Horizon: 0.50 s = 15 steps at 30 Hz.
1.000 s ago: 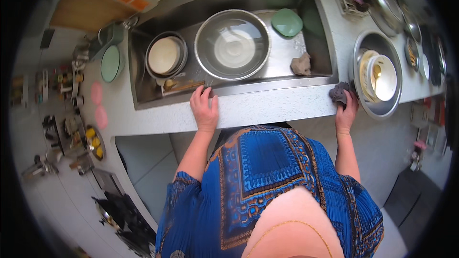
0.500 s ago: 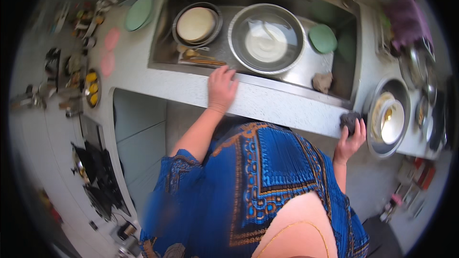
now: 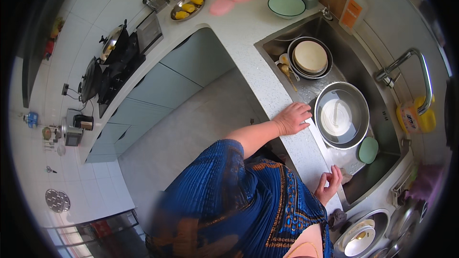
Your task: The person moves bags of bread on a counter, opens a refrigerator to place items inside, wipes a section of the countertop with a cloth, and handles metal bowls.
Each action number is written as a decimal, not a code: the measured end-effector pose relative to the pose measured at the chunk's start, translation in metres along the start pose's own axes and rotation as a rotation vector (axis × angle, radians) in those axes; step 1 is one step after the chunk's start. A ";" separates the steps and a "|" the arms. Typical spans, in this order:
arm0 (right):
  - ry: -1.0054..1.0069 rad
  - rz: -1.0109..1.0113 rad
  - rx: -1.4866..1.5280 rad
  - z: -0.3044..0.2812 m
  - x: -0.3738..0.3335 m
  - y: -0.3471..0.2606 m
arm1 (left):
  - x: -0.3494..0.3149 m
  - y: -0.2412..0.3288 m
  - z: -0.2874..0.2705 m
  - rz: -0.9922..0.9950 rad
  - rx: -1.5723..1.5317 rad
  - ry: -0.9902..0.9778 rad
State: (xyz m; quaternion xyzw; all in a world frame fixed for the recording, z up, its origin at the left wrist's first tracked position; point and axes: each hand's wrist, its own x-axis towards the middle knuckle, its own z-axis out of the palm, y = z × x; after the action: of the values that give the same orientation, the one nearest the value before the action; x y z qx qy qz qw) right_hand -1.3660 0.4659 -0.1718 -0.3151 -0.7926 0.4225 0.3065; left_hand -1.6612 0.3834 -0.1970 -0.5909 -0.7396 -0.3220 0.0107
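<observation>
My left hand (image 3: 292, 118) rests on the white speckled counter edge in front of the sink, fingers spread and holding nothing. Farther right, my right hand (image 3: 330, 185) is over the sink's front edge, its fingers loosely curled and apart with nothing visible in them. Close to its fingertips is a beige rag (image 3: 346, 176), partly hidden. A dark crumpled cloth (image 3: 337, 219) lies on the counter beside my right wrist. Inside the sink stands a metal basin (image 3: 366, 114) of water with a white dish (image 3: 336, 117) under the surface. A small green dish (image 3: 368, 150) sits beside the basin.
Stacked bowls (image 3: 311, 57) in a metal pan, with spoons (image 3: 287, 70) beside them, occupy the sink's far end. A faucet (image 3: 420, 67) arches over its back edge. Another basin (image 3: 382, 224) holds white bowls. A green bowl (image 3: 287, 5) and a corn plate (image 3: 189, 7) stand on the counter.
My view has turned to the left, bringing the stove and floor into sight. My right hand has let go of the dark cloth and moved to the sink edge. My left hand stays on the counter edge.
</observation>
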 end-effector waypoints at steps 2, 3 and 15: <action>-0.101 0.001 -0.022 0.008 0.013 -0.010 | -0.004 0.000 0.001 -0.003 -0.012 0.019; -0.138 -0.002 -0.024 0.014 0.020 -0.018 | -0.006 -0.002 0.003 -0.017 -0.025 0.030; -0.373 -0.257 -0.192 0.152 0.063 -0.084 | -0.064 -0.014 -0.068 -0.146 -0.117 0.319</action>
State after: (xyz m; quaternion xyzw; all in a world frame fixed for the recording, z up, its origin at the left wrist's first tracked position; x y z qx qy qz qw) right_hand -1.5392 0.4045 -0.1544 -0.1560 -0.9055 0.3537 0.1748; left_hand -1.6795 0.2935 -0.1751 -0.4767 -0.7494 -0.4541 0.0702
